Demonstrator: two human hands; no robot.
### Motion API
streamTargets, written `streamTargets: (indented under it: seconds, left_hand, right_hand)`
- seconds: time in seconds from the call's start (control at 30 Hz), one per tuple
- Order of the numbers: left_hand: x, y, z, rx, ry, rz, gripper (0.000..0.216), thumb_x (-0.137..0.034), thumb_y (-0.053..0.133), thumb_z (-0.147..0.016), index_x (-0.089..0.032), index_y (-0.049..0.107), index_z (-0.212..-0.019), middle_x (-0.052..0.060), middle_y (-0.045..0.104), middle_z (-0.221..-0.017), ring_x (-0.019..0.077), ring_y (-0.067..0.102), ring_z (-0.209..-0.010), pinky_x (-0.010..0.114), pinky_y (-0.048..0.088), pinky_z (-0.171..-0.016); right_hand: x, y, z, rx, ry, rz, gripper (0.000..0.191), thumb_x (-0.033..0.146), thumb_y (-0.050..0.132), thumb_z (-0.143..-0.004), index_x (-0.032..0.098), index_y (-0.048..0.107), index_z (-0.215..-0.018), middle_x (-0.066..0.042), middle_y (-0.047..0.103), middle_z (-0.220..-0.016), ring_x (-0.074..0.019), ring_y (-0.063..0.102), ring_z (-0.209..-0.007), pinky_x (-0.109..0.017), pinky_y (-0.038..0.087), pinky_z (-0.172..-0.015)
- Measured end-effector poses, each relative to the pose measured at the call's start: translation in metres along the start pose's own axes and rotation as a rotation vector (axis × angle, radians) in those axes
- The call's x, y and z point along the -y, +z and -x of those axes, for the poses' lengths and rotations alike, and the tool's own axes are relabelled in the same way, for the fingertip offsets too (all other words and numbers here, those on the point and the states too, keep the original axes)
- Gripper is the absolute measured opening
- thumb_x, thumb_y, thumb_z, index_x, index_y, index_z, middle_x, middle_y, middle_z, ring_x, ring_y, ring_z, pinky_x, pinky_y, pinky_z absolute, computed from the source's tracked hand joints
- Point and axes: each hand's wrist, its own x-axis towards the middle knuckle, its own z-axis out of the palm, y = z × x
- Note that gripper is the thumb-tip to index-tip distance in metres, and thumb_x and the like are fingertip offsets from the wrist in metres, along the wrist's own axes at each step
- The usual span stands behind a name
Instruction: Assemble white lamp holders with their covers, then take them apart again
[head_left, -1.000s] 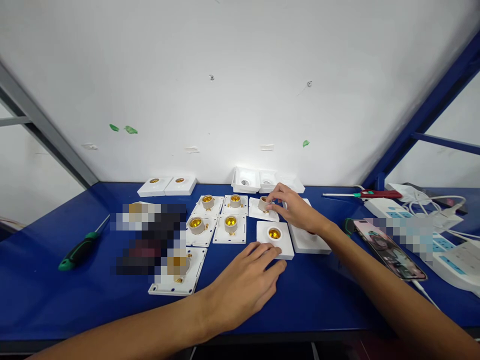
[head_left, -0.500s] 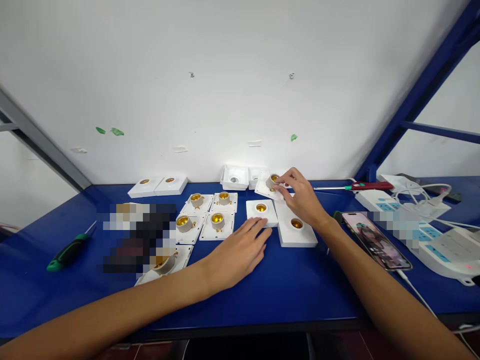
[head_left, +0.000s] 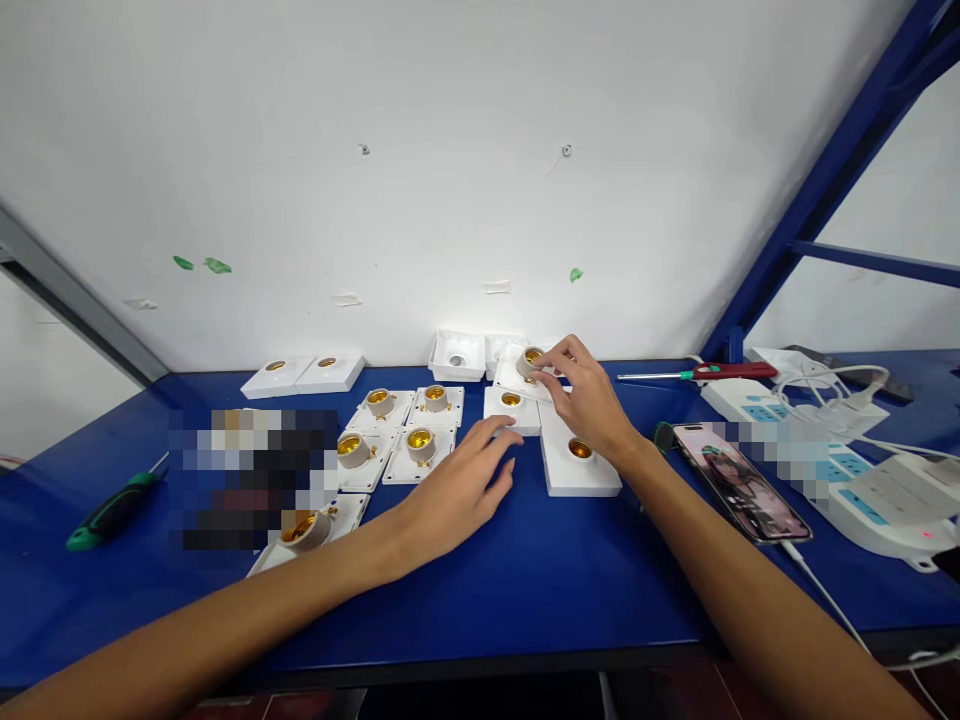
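Observation:
My right hand [head_left: 589,400] pinches a white lamp-holder plate [head_left: 525,368] with a brass socket, held tilted just above the blue table [head_left: 570,570] near the back wall. My left hand [head_left: 457,488] lies with fingers stretched out, its fingertips touching the front edge of a white square lamp holder [head_left: 512,409]. A larger white square holder [head_left: 576,462] with a brass centre sits under my right wrist. Several open-backed socket plates [head_left: 397,432] lie in rows to the left of my left hand.
Two white holders [head_left: 302,374] and empty white covers [head_left: 457,354] sit by the wall. A green screwdriver [head_left: 109,510] lies far left, a red one [head_left: 701,372] at back right. A phone [head_left: 739,483] and white power strips [head_left: 885,490] with cables fill the right side.
My right hand lifted the socket plate and carried it back toward the wall. My left hand slid the square holder away from me, and its fingertips still rest on its front edge.

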Motion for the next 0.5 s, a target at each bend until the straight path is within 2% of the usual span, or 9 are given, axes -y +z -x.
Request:
streamTargets:
  seconds: [0.1, 0.17, 0.27, 0.37, 0.43, 0.5]
  left_hand:
    - [-0.010, -0.001, 0.010, -0.195, -0.250, 0.434, 0.026, -0.027, 0.054, -0.102, -0.024, 0.047, -0.127, 0.009, 0.065, -0.120, 0.0235, 0.067, -0.113, 0.047, 0.056, -0.103]
    - [-0.016, -0.003, 0.013, -0.248, -0.341, 0.666, 0.036, -0.029, 0.062, -0.099, -0.024, 0.044, -0.129, 0.006, 0.066, -0.111, 0.0215, 0.069, -0.105, 0.047, 0.056, -0.102]
    - [-0.022, -0.007, 0.016, -0.265, -0.457, 0.904, 0.060, -0.033, 0.075, -0.091, -0.025, 0.041, -0.140, 0.009, 0.065, -0.127, 0.0219, 0.070, -0.108, 0.049, 0.055, -0.105]
    - [-0.027, -0.008, 0.019, -0.299, -0.512, 1.055, 0.085, -0.030, 0.085, -0.082, -0.031, 0.035, -0.152, 0.013, 0.053, -0.151, 0.0267, 0.068, -0.123, 0.051, 0.053, -0.110]
    - [-0.028, -0.007, 0.022, -0.306, -0.499, 1.122, 0.090, -0.027, 0.086, -0.082, -0.033, 0.034, -0.154, 0.012, 0.051, -0.156, 0.0287, 0.064, -0.131, 0.052, 0.051, -0.113]
    - [-0.029, -0.005, 0.026, -0.311, -0.483, 1.173, 0.086, -0.026, 0.085, -0.083, -0.033, 0.036, -0.154, 0.010, 0.056, -0.154, 0.0287, 0.060, -0.136, 0.052, 0.048, -0.117]
  right_hand:
    - [0.007, -0.001, -0.001, 0.032, -0.003, -0.093, 0.014, 0.027, 0.056, -0.102, 0.024, 0.070, -0.104, -0.008, 0.059, -0.102, -0.0232, 0.061, -0.090, -0.041, 0.053, -0.085]
    - [0.013, -0.002, -0.003, 0.049, 0.020, -0.181, 0.012, 0.030, 0.059, -0.101, 0.024, 0.070, -0.101, -0.007, 0.061, -0.099, -0.0221, 0.061, -0.087, -0.040, 0.053, -0.082]
    - [0.025, -0.003, -0.004, 0.143, 0.081, -0.396, 0.013, 0.035, 0.066, -0.099, 0.024, 0.071, -0.097, -0.005, 0.063, -0.095, -0.0198, 0.061, -0.085, -0.037, 0.052, -0.079]
    - [0.038, -0.002, -0.004, 0.305, 0.147, -0.606, 0.018, 0.041, 0.072, -0.094, 0.023, 0.073, -0.092, -0.004, 0.065, -0.091, -0.0183, 0.061, -0.083, -0.035, 0.051, -0.077]
    - [0.047, -0.001, -0.003, 0.388, 0.179, -0.683, 0.020, 0.043, 0.075, -0.092, 0.023, 0.074, -0.090, -0.002, 0.065, -0.088, -0.0169, 0.059, -0.080, -0.034, 0.049, -0.075]
    - [0.055, 0.000, -0.001, 0.446, 0.201, -0.723, 0.019, 0.041, 0.078, -0.090, 0.023, 0.074, -0.088, -0.001, 0.064, -0.087, -0.0157, 0.057, -0.078, -0.033, 0.048, -0.074]
